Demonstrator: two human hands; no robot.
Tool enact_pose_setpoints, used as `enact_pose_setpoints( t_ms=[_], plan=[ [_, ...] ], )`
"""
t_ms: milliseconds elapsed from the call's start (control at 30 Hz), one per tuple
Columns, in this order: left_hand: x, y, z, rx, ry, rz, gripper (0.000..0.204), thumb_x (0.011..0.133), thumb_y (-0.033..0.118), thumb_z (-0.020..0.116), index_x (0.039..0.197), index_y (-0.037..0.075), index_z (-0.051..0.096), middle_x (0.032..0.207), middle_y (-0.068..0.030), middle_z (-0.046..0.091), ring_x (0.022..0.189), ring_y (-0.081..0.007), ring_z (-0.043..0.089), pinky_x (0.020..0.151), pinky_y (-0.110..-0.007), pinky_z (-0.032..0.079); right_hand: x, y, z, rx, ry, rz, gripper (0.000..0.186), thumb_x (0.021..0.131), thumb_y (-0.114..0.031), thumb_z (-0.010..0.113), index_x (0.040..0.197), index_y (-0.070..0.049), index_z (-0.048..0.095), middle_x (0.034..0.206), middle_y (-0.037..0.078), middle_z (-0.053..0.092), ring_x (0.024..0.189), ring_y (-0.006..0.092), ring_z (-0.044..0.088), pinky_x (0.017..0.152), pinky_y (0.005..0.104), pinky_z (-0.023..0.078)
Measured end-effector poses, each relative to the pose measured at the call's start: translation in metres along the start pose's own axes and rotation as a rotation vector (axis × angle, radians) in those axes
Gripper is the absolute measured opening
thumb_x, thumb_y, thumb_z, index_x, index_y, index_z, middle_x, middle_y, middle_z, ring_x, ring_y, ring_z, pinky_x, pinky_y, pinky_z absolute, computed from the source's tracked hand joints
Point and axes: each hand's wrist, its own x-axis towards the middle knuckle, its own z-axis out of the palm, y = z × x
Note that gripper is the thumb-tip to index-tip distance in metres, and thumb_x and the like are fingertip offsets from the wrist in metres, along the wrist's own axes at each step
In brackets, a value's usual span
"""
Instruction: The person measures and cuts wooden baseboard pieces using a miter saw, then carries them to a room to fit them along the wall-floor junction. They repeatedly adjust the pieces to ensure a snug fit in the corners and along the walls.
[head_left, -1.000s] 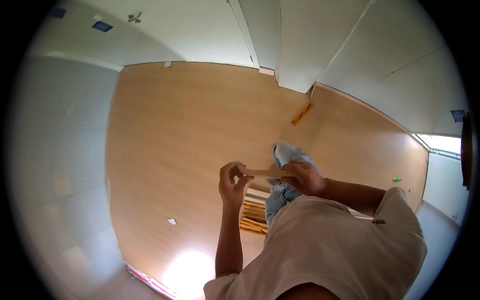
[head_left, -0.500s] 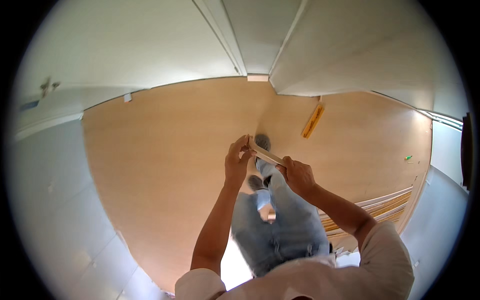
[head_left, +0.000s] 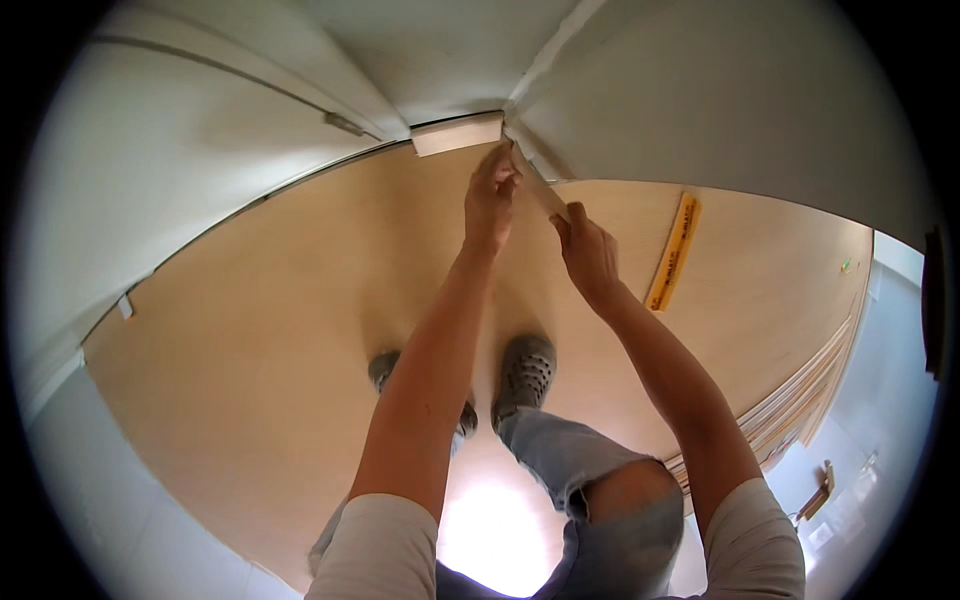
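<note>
My left hand [head_left: 490, 200] grips the far end of a narrow pale strip [head_left: 538, 188], held at the wall corner. My right hand [head_left: 590, 250] holds the strip's nearer end, thumb and fingers closed around it. Beside the far end, a short pale board [head_left: 455, 133] lies along the base of the wall recess. Whether the strip touches the wall or that board is hard to tell.
A wood-coloured floor [head_left: 300, 260] spreads beneath my grey shoes [head_left: 525, 372]. White panels [head_left: 680, 110] rise ahead on both sides. An orange strip [head_left: 675, 250] lies on the floor to the right, with several long stacked strips [head_left: 790, 385] along the right edge.
I have turned toward the wall recess and stepped nearer it. Both hands, still on the strip, have moved forward to the corner, and the strip now slants steeply away from me.
</note>
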Motion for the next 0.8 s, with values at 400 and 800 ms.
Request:
enact_pose_setpoints(
  t_ms=[400,800],
  plan=[
    [0.052,-0.088,0.034,0.17,0.198,0.339,0.048,0.1,-0.002,0.047,0.147,0.007,0.052,0.135,-0.0127,0.054,0.109,-0.0239,0.058,0.094,-0.036,0.049,0.046,0.042,0.109,0.081,0.329,0.079,0.031,0.096,-0.025,0.067,0.117,-0.006,0.054,0.079,0.018,0.069,0.072,0.0393,0.067,0.061,0.0502,0.051],
    [0.047,-0.068,0.032,0.468,0.212,0.396,0.042,0.1,0.002,0.048,0.142,-0.002,0.052,0.133,-0.0207,0.055,0.121,-0.0369,0.055,0.099,-0.043,0.048,0.046,0.048,0.125,0.076,0.532,-0.025,0.027,0.094,-0.022,0.07,0.108,-0.004,0.057,0.071,0.016,0.065,0.066,0.0381,0.064,0.056,0.0485,0.051]
  ],
)
